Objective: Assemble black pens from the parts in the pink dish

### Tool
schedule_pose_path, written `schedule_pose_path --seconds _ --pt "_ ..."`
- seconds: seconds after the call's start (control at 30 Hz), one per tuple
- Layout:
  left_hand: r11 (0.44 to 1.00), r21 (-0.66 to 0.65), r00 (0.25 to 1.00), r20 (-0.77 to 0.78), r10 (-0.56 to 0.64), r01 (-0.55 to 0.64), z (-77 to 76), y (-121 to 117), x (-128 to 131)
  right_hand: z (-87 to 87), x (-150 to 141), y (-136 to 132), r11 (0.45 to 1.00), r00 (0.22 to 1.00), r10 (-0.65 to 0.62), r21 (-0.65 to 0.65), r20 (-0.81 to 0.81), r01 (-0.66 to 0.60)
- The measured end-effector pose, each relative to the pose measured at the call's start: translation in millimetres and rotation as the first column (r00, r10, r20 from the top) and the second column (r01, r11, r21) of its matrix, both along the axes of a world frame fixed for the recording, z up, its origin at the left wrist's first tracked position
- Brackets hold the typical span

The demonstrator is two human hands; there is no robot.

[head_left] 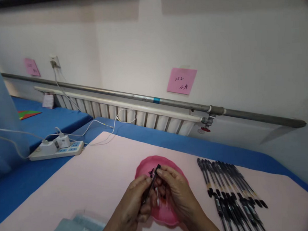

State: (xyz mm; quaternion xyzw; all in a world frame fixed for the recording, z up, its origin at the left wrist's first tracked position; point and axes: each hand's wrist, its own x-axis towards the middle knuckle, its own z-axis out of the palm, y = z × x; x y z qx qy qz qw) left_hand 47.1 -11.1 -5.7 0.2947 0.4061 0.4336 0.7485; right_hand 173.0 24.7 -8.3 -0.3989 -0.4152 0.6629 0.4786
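Over a pink scalloped dish (146,161), both my hands are closed around one slim dark pen (153,183), tilted with its black end up. My left hand (131,200) grips the lower barrel. At the upper black end, my right hand (179,191) pinches with thumb and fingers. Below the fingers a thin white stick-like piece (157,196) shows; whether a hand holds it I cannot tell. Small dark and clear pieces lie in the dish, partly hidden by my hands. To the right, several black pens (225,178) lie side by side, above a second row of pens (236,216).
Pale pink paper (99,174) covers the blue table (145,132). A blue-grey packet (78,227) lies at the front. On the left sits a power strip (56,151) with chargers and white cables. Behind are a radiator (140,118), a pipe and a pink note (182,81).
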Motion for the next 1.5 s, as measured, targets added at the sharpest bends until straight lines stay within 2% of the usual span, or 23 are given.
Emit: schedule_pose_path --seconds 0.23,0.6,0.77,0.83,0.9,1.0,1.13,1.27,1.33,1.4,1.47,1.5 --pt "0.998 -0.039 0.999 0.008 0.041 -0.041 -0.4 4 1 -4.8 -4 -3 0.999 1.0 -0.028 0.043 0.015 0.027" --pt "0.995 -0.038 0.994 0.047 0.094 -0.092 -1.3 4 2 -1.3 -15 -12 0.999 0.999 -0.05 0.01 0.011 0.05" --pt "0.99 -0.027 0.989 0.041 0.141 -0.14 0.6 7 -3 2.1 -14 -13 0.997 0.994 0.036 0.058 0.108 -0.042" --pt "0.98 -0.025 0.979 0.047 0.196 -0.195 2.6 8 -7 5.6 -4 -6 0.993 0.984 -0.061 0.107 0.167 0.043" --pt "0.966 -0.034 0.965 0.051 0.257 -0.255 5.1 9 -12 10.8 11 4 0.969 0.945 -0.219 0.167 0.244 0.182" --pt "0.948 -0.006 0.947 0.052 0.318 -0.318 8.6 10 -16 19.0 35 18 0.938 0.856 -0.325 0.25 0.403 0.238" --pt "0.931 0.059 0.932 0.057 0.358 -0.361 10.2 11 -19 20.9 50 26 0.918 0.738 -0.326 0.383 0.591 0.098" --pt "0.919 0.042 0.917 0.09 0.388 -0.393 8.2 12 -22 9.8 48 27 0.883 0.614 -0.321 0.463 0.721 -0.082" --pt "0.918 0.016 0.914 0.099 0.393 -0.397 6.8 13 -21 3.2 45 27 0.834 0.543 -0.325 0.505 0.774 -0.222" --pt "0.923 -0.011 0.917 0.105 0.384 -0.385 5.5 13 -19 -2.4 39 27 0.751 0.463 -0.336 0.53 0.82 -0.394" --pt "0.93 -0.021 0.923 0.109 0.368 -0.368 4.5 14 -16 -6.8 33 26 0.682 0.376 -0.344 0.504 0.86 -0.529" --pt "0.933 -0.019 0.926 0.111 0.36 -0.361 4.1 14 -15 -8.6 30 26 0.667 0.338 -0.341 0.479 0.877 -0.571"
